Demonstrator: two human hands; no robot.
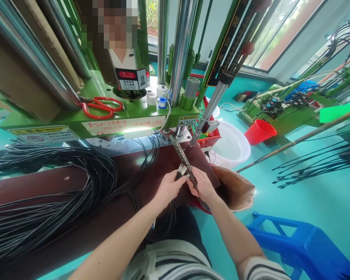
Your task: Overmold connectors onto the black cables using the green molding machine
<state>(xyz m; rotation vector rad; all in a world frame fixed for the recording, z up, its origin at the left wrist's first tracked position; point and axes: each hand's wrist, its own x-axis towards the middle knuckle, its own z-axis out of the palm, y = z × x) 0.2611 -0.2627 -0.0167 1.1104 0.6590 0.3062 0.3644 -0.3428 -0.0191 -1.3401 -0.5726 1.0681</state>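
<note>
My right hand (203, 184) is closed around the near end of a long, narrow metal mould bar (181, 153). That bar slants away over the brown work surface (128, 163), and its far end reaches the green machine's front edge. Beside it, my left hand (169, 187) is closed, thumb and fingers pinching the silvery ends of a few black cables (179, 173) against the bar. Exactly how the cable ends meet the bar is too small to tell. A thick bundle of black cables (102, 171) lies on the surface to the left.
Red-handled scissors (102, 107) and a blue-and-white tape roll (162, 102) lie on the green machine bed (128, 112). Steel columns rise behind. At right are a white tub (235, 144), a red bucket (260, 132), an open brown sack (239, 186) and a blue stool (306, 241).
</note>
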